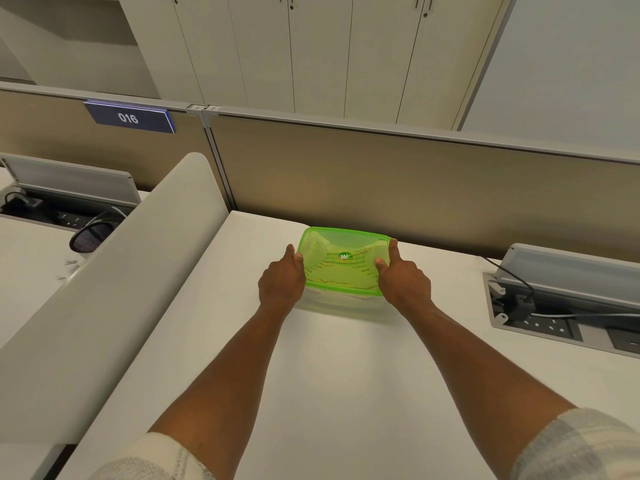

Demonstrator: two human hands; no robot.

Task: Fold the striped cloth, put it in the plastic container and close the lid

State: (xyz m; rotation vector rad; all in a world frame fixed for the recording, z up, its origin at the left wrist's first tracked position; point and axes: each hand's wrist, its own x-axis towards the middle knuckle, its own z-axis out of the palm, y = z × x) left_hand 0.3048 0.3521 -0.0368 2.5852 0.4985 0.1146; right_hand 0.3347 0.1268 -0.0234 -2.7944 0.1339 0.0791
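Gripping plastic container (341, 303) on desk (346, 375), left hand (282, 284) and right hand (403, 280) fingers clamped on green lid (343, 244) edges, striped cloth (341, 271) between fingers beneath lid

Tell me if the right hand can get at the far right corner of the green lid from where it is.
Probably yes: the right hand already rests on the green lid, its forefinger lying along the right edge up to that corner, with nothing in between.

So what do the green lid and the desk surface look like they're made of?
Green lid: translucent, glossy plastic by the look; a striped pattern shows through it and it carries a moulded logo. Desk: smooth matt white, probably laminate; no grain or glare shows.
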